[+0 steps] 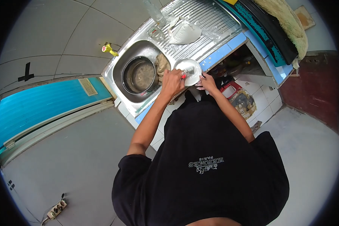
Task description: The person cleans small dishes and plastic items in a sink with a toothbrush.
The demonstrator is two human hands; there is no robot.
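I stand at a steel sink (pixel 118 62) and look down over my black T-shirt. A small white plate (pixel 192 67) is held over the sink's front edge. My left hand (pixel 171 83) is closed on the plate's near side, with a small red and white thing under its fingers that I cannot identify. My right hand (pixel 206 81) grips the plate's rim from the right. In the basin sits a round metal pot (pixel 139 75) with murky water, and a brownish rag (pixel 162 63) lies beside it.
A yellow tap (pixel 109 49) sticks out of the wall by the basin. On the drainboard (pixel 211 19) stand a glass (pixel 156 33), a clear bottle (pixel 153 10) and a white bag (pixel 184 33). An open cabinet under the counter holds a red container (pixel 229 89). A power strip (pixel 56 208) lies on the floor.
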